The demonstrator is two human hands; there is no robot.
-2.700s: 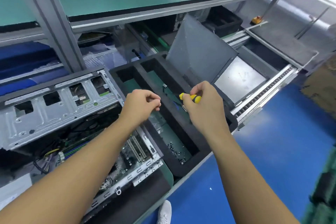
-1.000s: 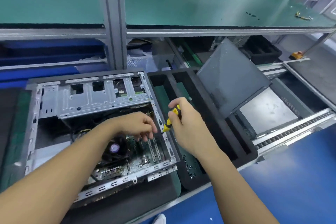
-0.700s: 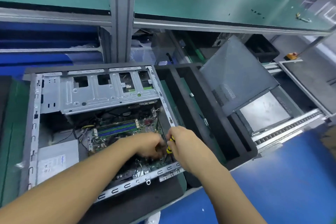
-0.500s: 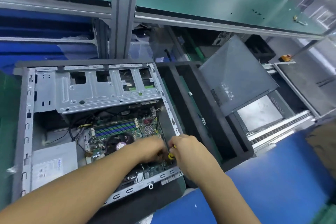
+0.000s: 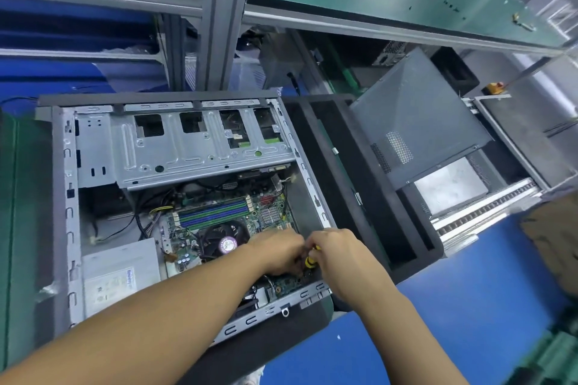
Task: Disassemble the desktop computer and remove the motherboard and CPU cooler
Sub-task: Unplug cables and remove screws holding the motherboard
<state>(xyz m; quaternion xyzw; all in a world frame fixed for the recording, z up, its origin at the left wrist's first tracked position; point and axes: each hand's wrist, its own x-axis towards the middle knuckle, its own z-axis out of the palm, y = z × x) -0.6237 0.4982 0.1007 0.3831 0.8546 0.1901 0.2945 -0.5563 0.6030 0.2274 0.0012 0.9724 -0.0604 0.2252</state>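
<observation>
Right hand (image 5: 339, 259) gripped yellow screwdriver (image 5: 310, 261) at motherboard (image 5: 271, 213) edge; left hand (image 5: 278, 255) curled by tip, hold unclear. Needed driver square, firm pressure, else it cams out imo.

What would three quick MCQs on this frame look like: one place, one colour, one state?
1. Where does the power supply sit in the case?
A) near-left corner
B) far-right corner
C) outside it

2. What colour is the screwdriver handle?
A) red
B) yellow
C) blue

3. What state is the CPU cooler in?
A) mounted on the motherboard
B) lying in the foam tray
C) lifted in a hand

Key:
1A, the silver box lies beside the board at the wearer's near left.
2B, yellow shows in the grip of the right hand.
3A, the fan sits on the board, inside the case.
</observation>
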